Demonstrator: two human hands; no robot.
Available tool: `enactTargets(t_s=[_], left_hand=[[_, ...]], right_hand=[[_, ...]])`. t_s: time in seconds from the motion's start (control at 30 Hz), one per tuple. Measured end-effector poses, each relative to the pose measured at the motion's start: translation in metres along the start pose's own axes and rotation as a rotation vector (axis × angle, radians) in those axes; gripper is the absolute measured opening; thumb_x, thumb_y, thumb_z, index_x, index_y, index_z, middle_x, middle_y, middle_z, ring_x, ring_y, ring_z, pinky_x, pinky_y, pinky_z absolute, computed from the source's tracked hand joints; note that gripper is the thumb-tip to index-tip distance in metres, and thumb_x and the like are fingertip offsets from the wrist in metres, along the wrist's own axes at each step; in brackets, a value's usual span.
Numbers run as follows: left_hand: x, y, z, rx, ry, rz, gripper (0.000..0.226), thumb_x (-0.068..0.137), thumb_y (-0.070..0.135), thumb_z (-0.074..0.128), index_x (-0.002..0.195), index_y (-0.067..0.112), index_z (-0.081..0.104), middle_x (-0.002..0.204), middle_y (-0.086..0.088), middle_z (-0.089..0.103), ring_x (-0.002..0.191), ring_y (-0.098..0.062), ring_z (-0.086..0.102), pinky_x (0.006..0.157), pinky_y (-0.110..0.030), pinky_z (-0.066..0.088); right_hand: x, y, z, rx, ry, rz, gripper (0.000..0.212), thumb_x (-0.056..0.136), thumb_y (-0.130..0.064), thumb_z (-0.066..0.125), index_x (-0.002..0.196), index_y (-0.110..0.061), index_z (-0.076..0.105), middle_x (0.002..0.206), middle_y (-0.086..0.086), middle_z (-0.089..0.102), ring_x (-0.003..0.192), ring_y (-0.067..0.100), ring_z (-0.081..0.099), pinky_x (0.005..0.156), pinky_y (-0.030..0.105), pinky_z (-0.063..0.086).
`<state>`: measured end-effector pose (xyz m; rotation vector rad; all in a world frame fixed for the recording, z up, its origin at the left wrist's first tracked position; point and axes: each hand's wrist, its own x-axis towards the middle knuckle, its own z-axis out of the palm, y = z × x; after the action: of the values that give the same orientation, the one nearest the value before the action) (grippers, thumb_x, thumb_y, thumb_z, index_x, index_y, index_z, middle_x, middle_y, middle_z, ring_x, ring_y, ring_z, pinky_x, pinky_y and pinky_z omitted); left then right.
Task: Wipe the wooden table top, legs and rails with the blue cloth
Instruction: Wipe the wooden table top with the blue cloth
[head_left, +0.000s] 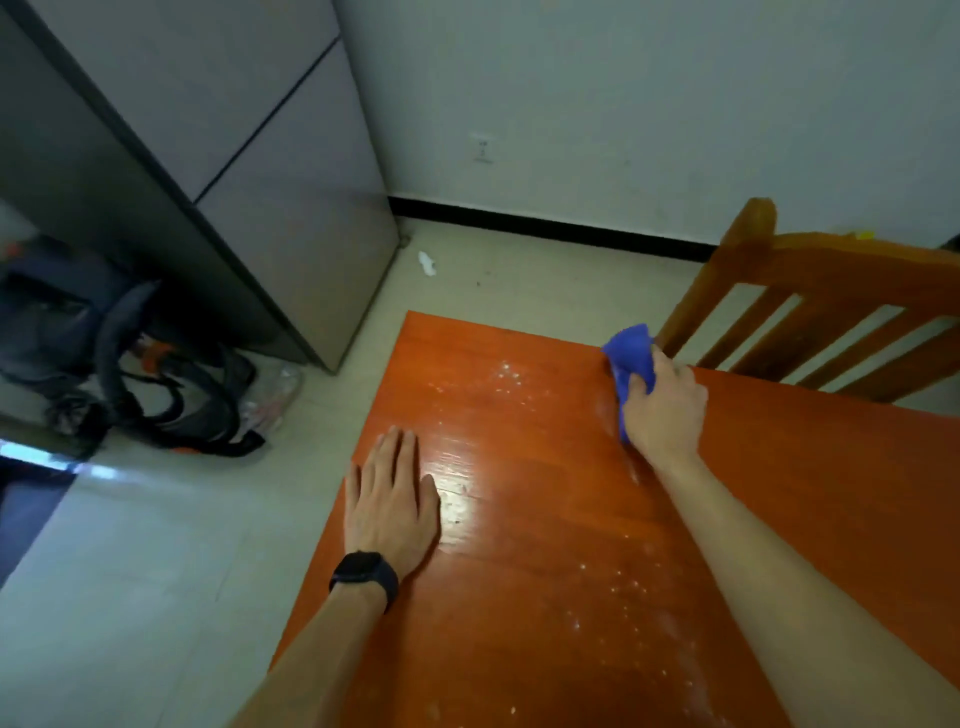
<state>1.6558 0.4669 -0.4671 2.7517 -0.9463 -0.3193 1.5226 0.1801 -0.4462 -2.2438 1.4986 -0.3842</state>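
Table top (545, 545): chair (810, 291) behind right hand (662, 405) gripping cloth (631, 353).

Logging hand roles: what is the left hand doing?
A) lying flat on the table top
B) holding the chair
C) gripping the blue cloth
A: the left hand lies flat on the table top, fingers straight; the right hand grips the blue cloth.

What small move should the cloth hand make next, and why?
Probably drag the blue cloth leftward over the white specks: the right hand grips it at the far edge of the table, and the specks beside it look unwiped.
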Motion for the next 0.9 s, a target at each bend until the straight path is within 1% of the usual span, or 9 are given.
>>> enactTargets(t_s=[0.1, 0.23, 0.3, 0.37, 0.47, 0.6, 0.7, 0.83, 0.9], left_hand=[[-0.001, -0.031, -0.001, -0.021, -0.029, -0.075, 0.063, 0.102, 0.050, 0.021, 0.158, 0.025, 0.005, 0.164, 0.005, -0.002, 0.152, -0.017, 0.000, 0.123, -0.046, 0.001], [-0.001, -0.038, 0.004, -0.066, 0.000, -0.074, 0.064, 0.101, 0.051, 0.027, 0.158, 0.028, 0.007, 0.164, 0.006, 0.004, 0.152, -0.018, 0.004, 0.123, -0.044, 0.004], [-0.002, -0.038, 0.006, -0.086, -0.004, -0.090, 0.063, 0.101, 0.051, 0.027, 0.157, 0.029, 0.009, 0.164, 0.004, 0.005, 0.151, -0.019, 0.007, 0.123, -0.043, 0.006], [-0.005, -0.038, 0.005, -0.109, 0.018, -0.116, 0.063, 0.102, 0.051, 0.026, 0.158, 0.027, 0.010, 0.165, 0.002, 0.005, 0.150, -0.021, 0.012, 0.123, -0.041, 0.008], [-0.005, -0.037, 0.003, -0.136, 0.032, -0.167, 0.065, 0.101, 0.051, 0.029, 0.157, 0.025, 0.011, 0.165, -0.002, 0.007, 0.147, -0.025, 0.023, 0.121, -0.040, 0.015], [-0.002, -0.038, 0.005, -0.155, 0.036, -0.189, 0.065, 0.100, 0.052, 0.032, 0.157, 0.025, 0.014, 0.164, -0.003, 0.013, 0.142, -0.027, 0.032, 0.118, -0.043, 0.026], [-0.003, -0.038, 0.005, -0.166, 0.027, -0.198, 0.065, 0.100, 0.053, 0.030, 0.157, 0.026, 0.012, 0.164, -0.001, 0.013, 0.143, -0.024, 0.031, 0.117, -0.039, 0.024], [0.000, -0.038, 0.005, -0.169, 0.036, -0.180, 0.064, 0.100, 0.052, 0.029, 0.157, 0.027, 0.011, 0.164, -0.001, 0.014, 0.144, -0.021, 0.028, 0.116, -0.037, 0.024], [0.000, -0.040, 0.006, -0.168, 0.027, -0.177, 0.065, 0.100, 0.052, 0.029, 0.157, 0.026, 0.011, 0.164, -0.001, 0.014, 0.144, -0.021, 0.028, 0.116, -0.038, 0.025]], right_hand=[[-0.012, -0.026, 0.014, -0.065, -0.022, 0.168, 0.054, 0.100, -0.030, 0.043, 0.152, -0.024, 0.027, 0.152, 0.007, 0.035, 0.129, 0.038, 0.035, 0.104, 0.049, 0.033], [-0.038, -0.043, 0.037, 0.016, -0.179, -0.150, 0.055, 0.098, -0.025, 0.050, 0.150, -0.027, 0.033, 0.150, 0.000, 0.041, 0.129, 0.030, 0.040, 0.107, 0.039, 0.033], [-0.027, -0.045, 0.034, 0.185, -0.276, -0.140, 0.051, 0.097, -0.021, 0.053, 0.147, -0.022, 0.041, 0.145, 0.002, 0.048, 0.131, 0.026, 0.045, 0.108, 0.031, 0.032], [-0.007, -0.047, 0.029, 0.215, -0.203, -0.033, 0.047, 0.099, -0.023, 0.050, 0.145, -0.015, 0.044, 0.144, 0.008, 0.050, 0.132, 0.028, 0.045, 0.110, 0.035, 0.033], [0.006, -0.057, 0.035, 0.036, -0.078, 0.094, 0.051, 0.099, -0.029, 0.045, 0.147, -0.013, 0.037, 0.145, 0.012, 0.047, 0.131, 0.036, 0.043, 0.109, 0.045, 0.034], [-0.036, -0.090, 0.064, -0.006, -0.255, -0.305, 0.063, 0.092, -0.024, 0.056, 0.149, -0.013, 0.032, 0.148, 0.010, 0.043, 0.133, 0.028, 0.042, 0.108, 0.037, 0.028], [-0.036, -0.108, 0.067, 0.205, -0.475, -0.393, 0.060, 0.089, -0.015, 0.062, 0.146, -0.018, 0.042, 0.143, 0.003, 0.051, 0.130, 0.021, 0.047, 0.108, 0.028, 0.031], [-0.002, -0.122, 0.069, -0.054, -0.179, -0.267, 0.058, 0.093, -0.018, 0.053, 0.148, -0.020, 0.034, 0.148, 0.003, 0.044, 0.129, 0.033, 0.041, 0.106, 0.043, 0.034], [-0.008, -0.129, 0.075, -0.134, -0.186, -0.216, 0.058, 0.093, -0.018, 0.049, 0.148, -0.024, 0.032, 0.150, 0.000, 0.042, 0.128, 0.033, 0.039, 0.104, 0.045, 0.034]])
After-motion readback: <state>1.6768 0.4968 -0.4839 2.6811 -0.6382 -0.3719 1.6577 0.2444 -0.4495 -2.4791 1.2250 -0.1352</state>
